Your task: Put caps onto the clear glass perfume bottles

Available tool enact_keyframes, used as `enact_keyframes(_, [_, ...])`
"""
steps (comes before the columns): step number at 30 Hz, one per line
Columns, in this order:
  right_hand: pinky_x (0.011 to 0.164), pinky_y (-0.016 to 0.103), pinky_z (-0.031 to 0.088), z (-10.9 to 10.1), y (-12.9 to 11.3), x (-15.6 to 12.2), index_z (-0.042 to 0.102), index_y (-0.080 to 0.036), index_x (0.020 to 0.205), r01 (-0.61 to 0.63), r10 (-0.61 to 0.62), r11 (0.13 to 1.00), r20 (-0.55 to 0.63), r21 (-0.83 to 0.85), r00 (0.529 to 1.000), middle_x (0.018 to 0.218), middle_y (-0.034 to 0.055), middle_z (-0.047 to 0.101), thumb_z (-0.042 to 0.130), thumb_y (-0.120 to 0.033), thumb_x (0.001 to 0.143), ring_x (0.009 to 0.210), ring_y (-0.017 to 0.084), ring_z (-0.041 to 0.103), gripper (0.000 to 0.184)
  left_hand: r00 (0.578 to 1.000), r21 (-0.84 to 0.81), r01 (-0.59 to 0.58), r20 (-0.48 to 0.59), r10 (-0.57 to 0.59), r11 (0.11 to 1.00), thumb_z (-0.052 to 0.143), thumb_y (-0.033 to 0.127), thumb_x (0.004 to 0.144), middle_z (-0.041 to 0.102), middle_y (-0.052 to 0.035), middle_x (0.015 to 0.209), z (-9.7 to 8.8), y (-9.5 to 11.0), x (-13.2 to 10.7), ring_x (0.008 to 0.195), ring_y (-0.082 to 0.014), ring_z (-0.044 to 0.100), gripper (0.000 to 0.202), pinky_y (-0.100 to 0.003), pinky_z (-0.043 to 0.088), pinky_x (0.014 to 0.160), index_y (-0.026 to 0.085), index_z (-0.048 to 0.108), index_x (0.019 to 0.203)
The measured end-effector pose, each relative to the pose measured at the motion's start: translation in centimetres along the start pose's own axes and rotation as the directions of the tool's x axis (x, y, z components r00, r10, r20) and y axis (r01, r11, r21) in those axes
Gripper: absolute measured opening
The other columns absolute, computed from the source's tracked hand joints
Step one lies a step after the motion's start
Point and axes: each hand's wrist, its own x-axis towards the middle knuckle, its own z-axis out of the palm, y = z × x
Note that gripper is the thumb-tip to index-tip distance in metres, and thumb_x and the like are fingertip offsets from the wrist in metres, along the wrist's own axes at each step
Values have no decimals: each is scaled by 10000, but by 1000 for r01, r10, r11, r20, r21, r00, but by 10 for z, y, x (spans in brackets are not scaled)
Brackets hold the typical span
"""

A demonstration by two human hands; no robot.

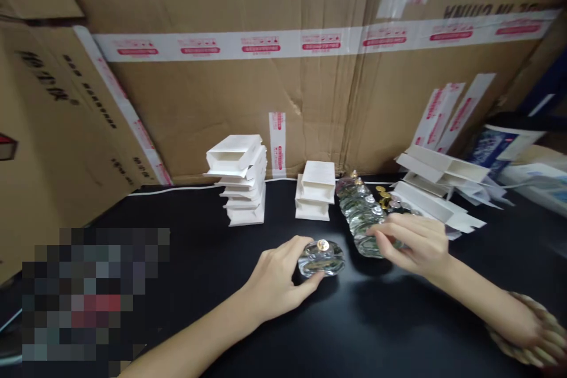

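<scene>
The left hand point(277, 277) curls around a small glass bottle point(321, 258), thumb underneath on the near side and fingers wrapped over the far-left side, so the bottle sits at the fingertips, just to the right of the palm. It rests on the black table point(186, 283) about midway between the near and far edges. The bottle is squat and clear, wider than tall, with a rounded, lobed body and a small gold collar on top; no cap is on it. Its broad side runs left to right across the table.

The right hand point(414, 242) lies just right of it, fingers bent and pointing left, tips touching the near end of a row of similar glass bottles point(361, 212); whether it pinches one cannot be told. That row runs back toward the far edge, with gold caps point(381, 195) beside it. The left hand is plainly the nearer to the lone bottle.

Further back stand two stacks of white folded boxes point(243, 180) point(315, 191), and a looser heap of white boxes point(438, 189) lies to the right, before a wall of cardboard cartons point(266, 88).
</scene>
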Motion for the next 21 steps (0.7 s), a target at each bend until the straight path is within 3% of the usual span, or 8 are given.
enact_keyframes(6, [556,189,430,9,-23,2,597,-148,902,65,-66,997,18,51,998,719,23,592,563,-98,799,616,79,544,119,996,-23,69,53,-68,997,561,398,824,592,38,1032,-2,3,0,922,-154,596,330,-279,459,765,216,492,1089])
enact_keyframes(14, [513,103,418,30,-45,-6,505,-101,1189,-65,35,985,184,160,982,1064,102,572,569,-197,849,554,-5,473,359,997,-23,-59,55,60,998,487,416,887,592,7,1009,-10,-3,-14,878,-139,591,339,-244,441,725,186,470,1136])
enact_keyframes(21, [425,115,362,57,-64,3,500,-153,1219,-253,204,944,229,210,952,827,16,571,560,-296,868,447,-6,399,384,995,48,-79,58,76,996,483,333,893,581,19,953,-33,-26,-32,814,-99,574,323,-215,413,695,185,459,1179])
